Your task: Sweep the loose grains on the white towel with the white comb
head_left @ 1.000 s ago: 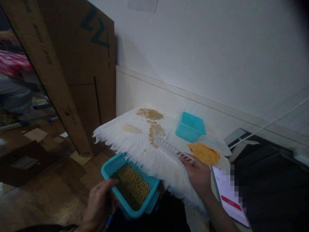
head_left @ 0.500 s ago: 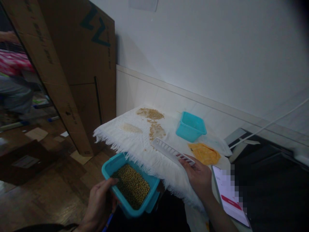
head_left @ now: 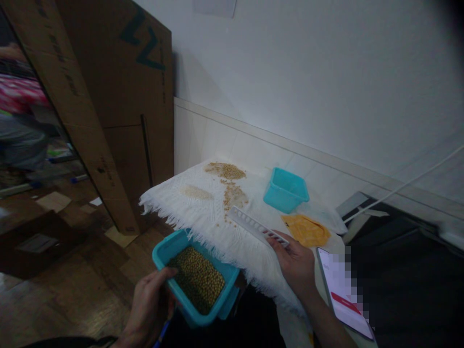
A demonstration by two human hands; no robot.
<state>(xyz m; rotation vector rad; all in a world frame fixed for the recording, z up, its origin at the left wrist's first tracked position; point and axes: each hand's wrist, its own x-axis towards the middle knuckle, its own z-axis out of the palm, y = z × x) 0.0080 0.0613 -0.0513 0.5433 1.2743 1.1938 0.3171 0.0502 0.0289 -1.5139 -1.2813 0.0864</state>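
Head view: left hand pinches near side of turquoise bin, thumb over rim, other fingers partly hidden. Bin holds beans, sits below fringed edge of white cloth. Right hand grips near end of white slotted strip, thumb on top; far end beside scattered beans, contact with cloth unclear. Second turquoise bin stands behind yellow cloth; phone lies right of right hand.

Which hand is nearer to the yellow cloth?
The right. The right hand sits close beside the yellow cloth; the left hand is well away leftward, holding the blue container of beans.
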